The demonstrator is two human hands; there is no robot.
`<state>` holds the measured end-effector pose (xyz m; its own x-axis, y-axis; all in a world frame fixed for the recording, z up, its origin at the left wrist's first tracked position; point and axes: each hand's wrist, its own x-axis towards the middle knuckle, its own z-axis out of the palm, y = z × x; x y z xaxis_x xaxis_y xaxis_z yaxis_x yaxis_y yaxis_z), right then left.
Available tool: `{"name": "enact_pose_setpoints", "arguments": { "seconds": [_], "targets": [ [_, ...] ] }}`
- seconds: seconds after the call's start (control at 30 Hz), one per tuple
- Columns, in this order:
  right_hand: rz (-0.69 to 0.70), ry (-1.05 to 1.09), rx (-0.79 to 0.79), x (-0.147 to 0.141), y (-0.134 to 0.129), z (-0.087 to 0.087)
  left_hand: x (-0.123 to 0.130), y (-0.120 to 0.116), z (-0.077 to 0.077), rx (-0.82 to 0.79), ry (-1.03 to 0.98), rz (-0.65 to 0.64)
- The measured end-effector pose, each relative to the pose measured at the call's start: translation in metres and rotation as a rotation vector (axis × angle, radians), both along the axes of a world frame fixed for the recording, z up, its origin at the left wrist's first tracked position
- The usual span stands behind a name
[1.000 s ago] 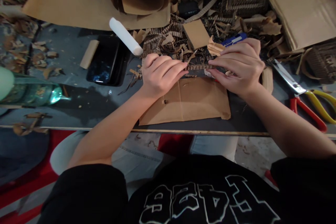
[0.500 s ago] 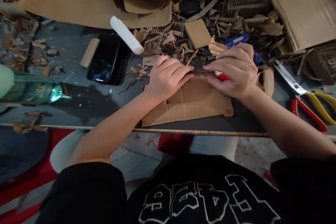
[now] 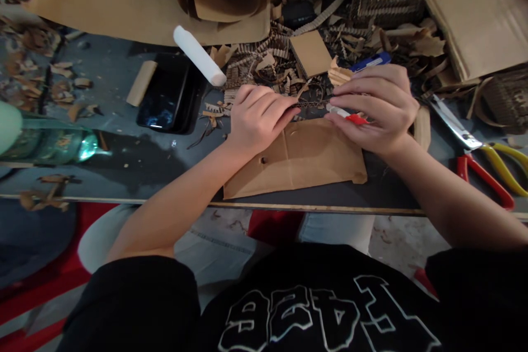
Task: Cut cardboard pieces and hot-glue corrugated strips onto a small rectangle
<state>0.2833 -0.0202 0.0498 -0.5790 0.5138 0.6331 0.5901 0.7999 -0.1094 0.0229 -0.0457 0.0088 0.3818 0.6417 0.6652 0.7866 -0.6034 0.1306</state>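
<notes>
A narrow corrugated cardboard strip [image 3: 312, 104] spanned the gap between the two hands, its long axis running side to side, just beyond the far edge of a flat cardboard sheet [image 3: 311, 159]. The left hand [image 3: 258, 121] had its fingers closed together, thumb and fingertips pinching the strip's left end. The right hand [image 3: 374, 109] pinched the other end, its fingers curled and slightly spread, so neither hand was nearer. A small red-and-white object [image 3: 355, 119] sat at the right thumb; whether those fingers gripped it too, I couldn't tell. Scissors [image 3: 470, 143] lay to the right, well apart from the strip.
</notes>
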Motion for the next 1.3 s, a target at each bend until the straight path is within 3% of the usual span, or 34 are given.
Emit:
{"name": "enact_pose_setpoints", "arguments": {
  "seconds": [0.17, 0.3, 0.53, 1.3],
  "targets": [
    [0.021, 0.151, 0.158, 0.007, 0.007, -0.001, -0.001, 0.0, -0.001, -0.019, -0.01, -0.004],
    [-0.013, 0.223, -0.001, 0.004, 0.003, 0.002, -0.001, -0.001, -0.002, -0.031, -0.012, -0.021],
    [-0.058, 0.011, -0.241, -0.007, -0.004, 0.003, -0.002, -0.004, 0.0, -0.052, -0.007, -0.061],
    [0.004, -0.088, -0.214, -0.011, -0.008, -0.007, 0.0, -0.006, 0.004, -0.116, 0.052, -0.09]
  ]
}}
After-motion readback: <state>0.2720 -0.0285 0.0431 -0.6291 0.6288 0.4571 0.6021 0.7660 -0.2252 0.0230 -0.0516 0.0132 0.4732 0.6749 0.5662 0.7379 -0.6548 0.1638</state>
